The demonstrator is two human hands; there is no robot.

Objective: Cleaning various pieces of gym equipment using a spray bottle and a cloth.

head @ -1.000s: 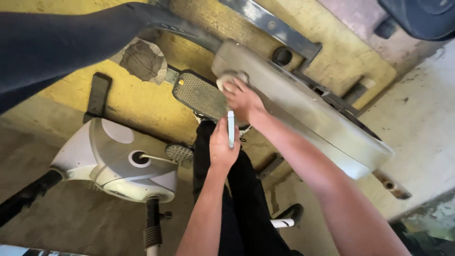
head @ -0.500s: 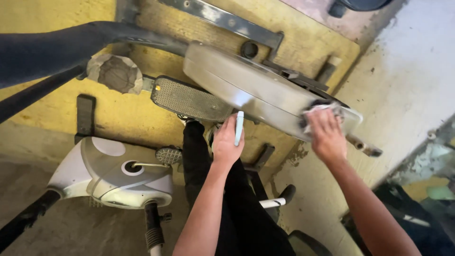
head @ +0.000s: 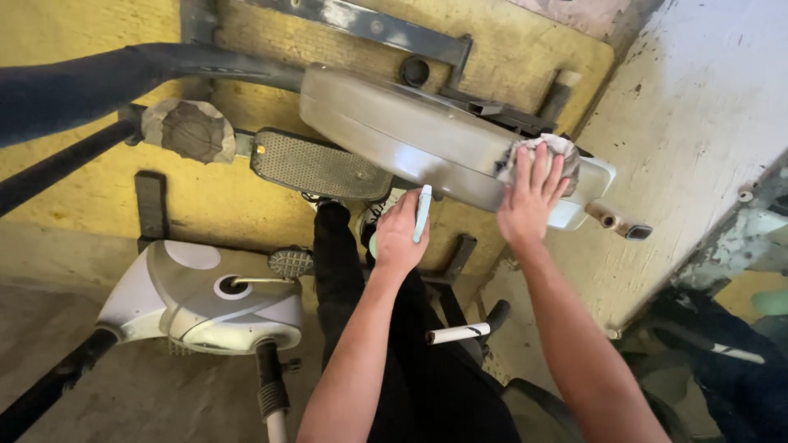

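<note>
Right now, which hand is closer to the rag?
Right. The right hand presses flat on the rag at the end of the grey cover. The left hand is apart from it, lower down, holding a pale spray bottle.

Place: a worn home gym or storage corner.
Evidence: exercise bike (head: 205,299), elliptical trainer housing (head: 410,135), grid pedal (head: 320,166), yellow mat (head: 98,205), chipped wall (head: 698,123).

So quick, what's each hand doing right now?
Left hand: closed around a pale spray bottle.
Right hand: open, flat on a cloth against the grey cover.
</note>
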